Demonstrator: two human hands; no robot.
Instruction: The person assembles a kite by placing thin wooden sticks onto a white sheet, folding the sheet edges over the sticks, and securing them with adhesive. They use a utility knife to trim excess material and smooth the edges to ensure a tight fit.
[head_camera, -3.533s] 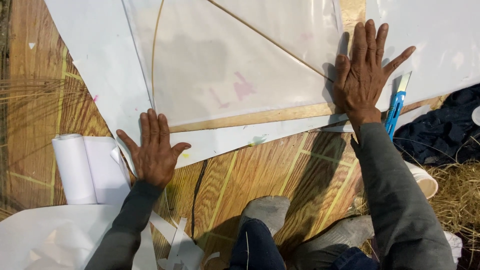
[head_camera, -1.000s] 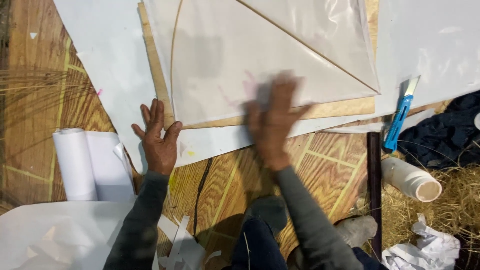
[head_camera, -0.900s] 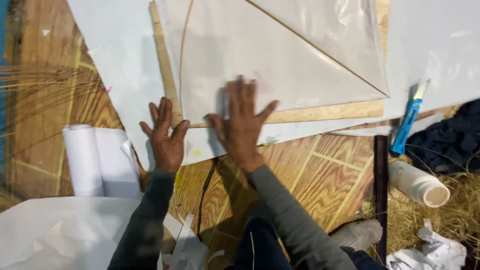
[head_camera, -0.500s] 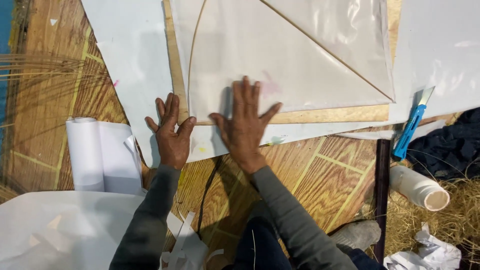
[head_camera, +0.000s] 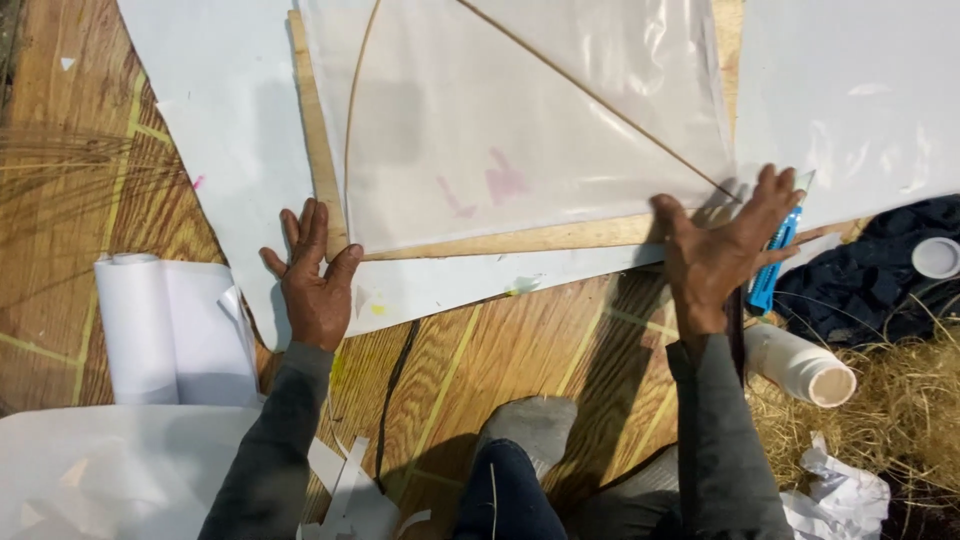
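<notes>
A translucent paper kite sheet (head_camera: 500, 150) with thin bamboo sticks lies on a wooden board (head_camera: 520, 240) over larger white paper (head_camera: 230, 140). My left hand (head_camera: 315, 275) presses flat with fingers spread on the white paper at the kite's lower left corner. My right hand (head_camera: 725, 245) lies flat with fingers spread at the kite's lower right corner, where the straight stick ends. A blue utility knife (head_camera: 775, 265) lies just right of that hand, partly under its fingers.
A roll of white paper (head_camera: 170, 325) lies at the left on the wood-pattern floor. A white plastic bottle (head_camera: 800, 365), a white cap (head_camera: 937, 257), dark cloth (head_camera: 870, 290), straw (head_camera: 900, 420) and crumpled paper (head_camera: 835, 495) sit at the right. My grey-socked foot (head_camera: 525, 425) is in front.
My right hand has slid from the middle of the kite's lower edge rightward to its lower right corner. The left hand stayed at the lower left corner.
</notes>
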